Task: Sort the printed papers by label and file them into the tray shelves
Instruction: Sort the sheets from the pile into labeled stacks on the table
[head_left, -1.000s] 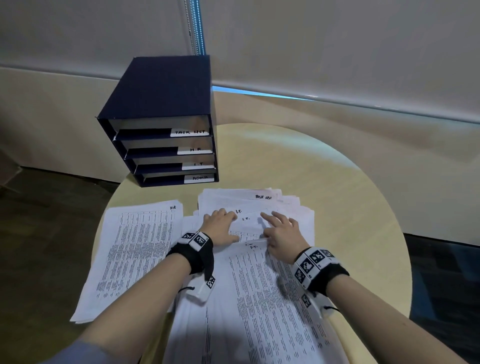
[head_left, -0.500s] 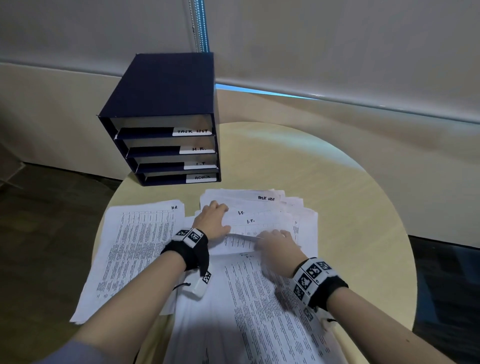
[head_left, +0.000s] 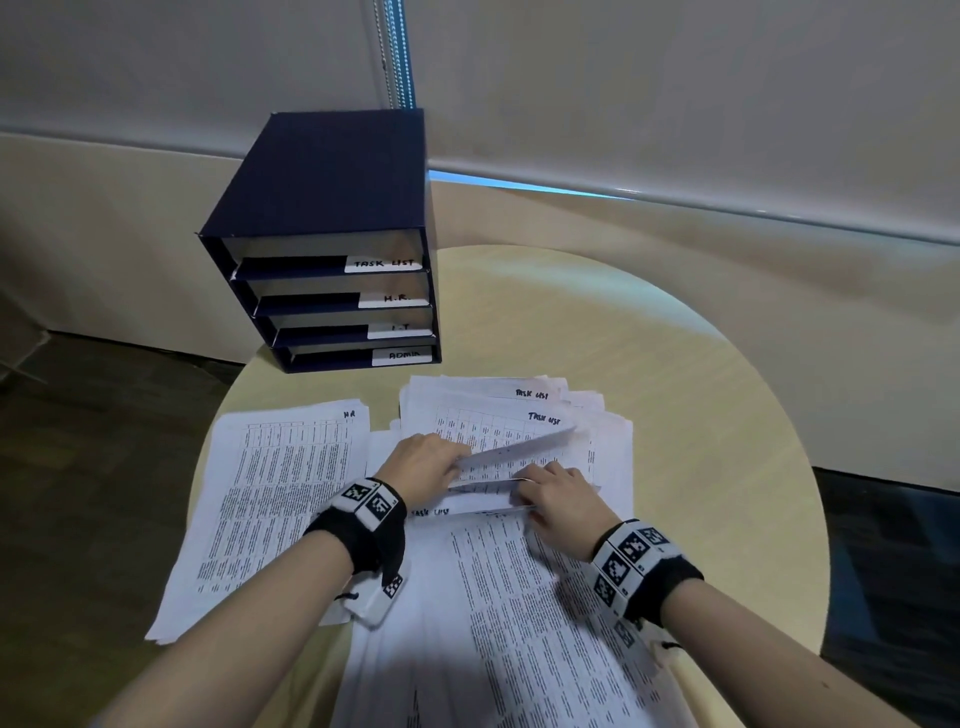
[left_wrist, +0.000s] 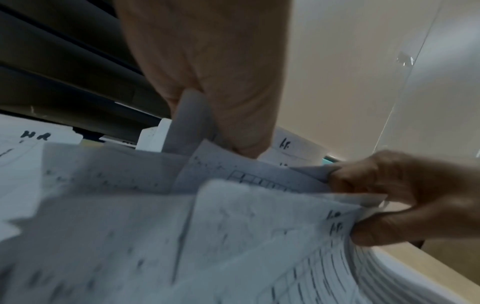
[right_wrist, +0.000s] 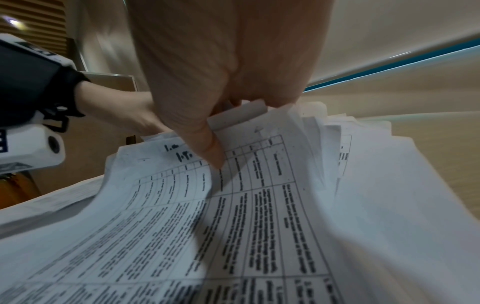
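This looks like an office. A dark blue filing tray (head_left: 332, 249) stands on a round pale wooden table (head_left: 675, 415), its shelves hand-labelled TASK LIST, H.R., I.T. and ADMIN, and printed papers (head_left: 280, 493) with tables of text lie spread before it. Behind is a roller blind (head_left: 675, 93) with a bead chain (head_left: 397, 52).

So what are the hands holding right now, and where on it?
Both hold printed sheets from the middle pile: the left hand lifts a sheet by its near left edge, and the right hand pinches sheets by their top corners.
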